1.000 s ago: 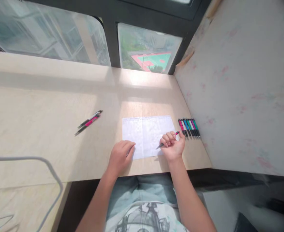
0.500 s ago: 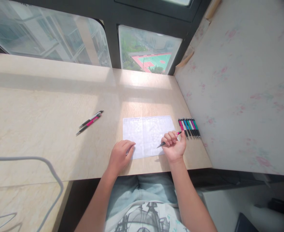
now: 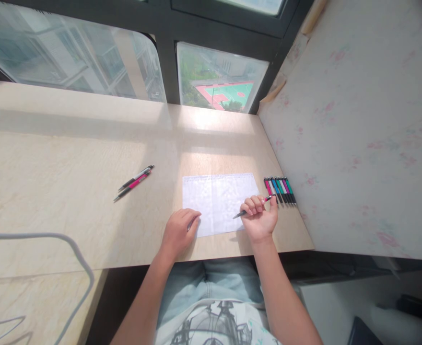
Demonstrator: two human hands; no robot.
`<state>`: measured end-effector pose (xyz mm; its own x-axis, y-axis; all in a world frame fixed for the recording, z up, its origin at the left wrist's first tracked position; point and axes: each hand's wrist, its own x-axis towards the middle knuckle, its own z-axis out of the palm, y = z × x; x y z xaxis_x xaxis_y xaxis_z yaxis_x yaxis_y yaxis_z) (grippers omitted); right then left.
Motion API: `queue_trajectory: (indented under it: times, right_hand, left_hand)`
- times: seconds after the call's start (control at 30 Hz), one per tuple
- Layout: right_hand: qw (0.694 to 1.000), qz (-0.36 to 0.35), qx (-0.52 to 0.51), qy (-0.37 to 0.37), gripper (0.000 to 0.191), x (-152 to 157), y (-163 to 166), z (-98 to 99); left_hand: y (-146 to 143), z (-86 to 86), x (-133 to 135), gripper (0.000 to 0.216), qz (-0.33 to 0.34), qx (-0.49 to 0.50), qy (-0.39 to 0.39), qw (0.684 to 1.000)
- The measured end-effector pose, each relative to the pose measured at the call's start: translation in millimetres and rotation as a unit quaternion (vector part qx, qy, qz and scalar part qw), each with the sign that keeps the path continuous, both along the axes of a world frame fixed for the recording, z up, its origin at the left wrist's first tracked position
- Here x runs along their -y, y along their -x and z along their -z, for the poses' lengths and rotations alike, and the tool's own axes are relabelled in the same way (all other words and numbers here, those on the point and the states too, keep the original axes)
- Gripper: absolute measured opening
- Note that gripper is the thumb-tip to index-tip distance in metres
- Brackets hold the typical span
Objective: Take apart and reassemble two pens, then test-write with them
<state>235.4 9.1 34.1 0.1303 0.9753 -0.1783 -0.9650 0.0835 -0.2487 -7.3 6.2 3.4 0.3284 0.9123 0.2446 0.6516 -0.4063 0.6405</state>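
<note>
My right hand [image 3: 258, 220] is turned palm up over the right side of a white sheet of paper [image 3: 213, 196], its fingers curled round a pen [image 3: 267, 198] with a pink barrel and a dark grip. The pen's tip points down and left above the paper; the thumb is at its upper end. On the paper's lower left corner rests my left hand [image 3: 179, 231], fingers pressed together. A thin dark sliver shows between its thumb and fingers, too small to name.
Several pens [image 3: 280, 190] in mixed colours lie in a tidy row right of the paper, near the wall [image 3: 355, 129]. Two more, a pink pen [image 3: 134, 185] and a silver pen [image 3: 137, 177], lie to the left. A grey cable [image 3: 72, 244] loops across the table's front left.
The view has shifted very slightly. My right thumb has moved a little at the pen's upper end; my left hand and the other pens stay in place.
</note>
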Motion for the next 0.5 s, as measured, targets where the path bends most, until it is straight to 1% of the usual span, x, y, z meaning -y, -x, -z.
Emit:
queue_trajectory:
  times: [0.1, 0.3, 0.4, 0.5]
  right_hand:
    - [1.0, 0.01, 0.007, 0.003, 0.036, -0.5, 1.5, -1.4]
    - [1.0, 0.007, 0.012, 0.011, 0.03, -2.0, 1.7, -1.2]
    - [0.999, 0.017, 0.031, 0.026, 0.028, -2.4, 0.9, 0.5]
    - [0.998, 0.021, 0.051, 0.026, 0.026, -1.9, 0.3, 1.9]
  left_hand:
    - [0.1, -0.4, 0.0, 0.016, -0.002, 0.001, 0.002, 1.0]
    - [-0.5, -3.6, -0.1, 0.017, -0.002, 0.006, 0.001, 1.0]
    - [-0.3, -3.0, 0.0, 0.018, -0.002, 0.008, 0.002, 1.0]
    - [0.0, -1.9, 0.3, 0.018, -0.003, 0.009, 0.002, 1.0]
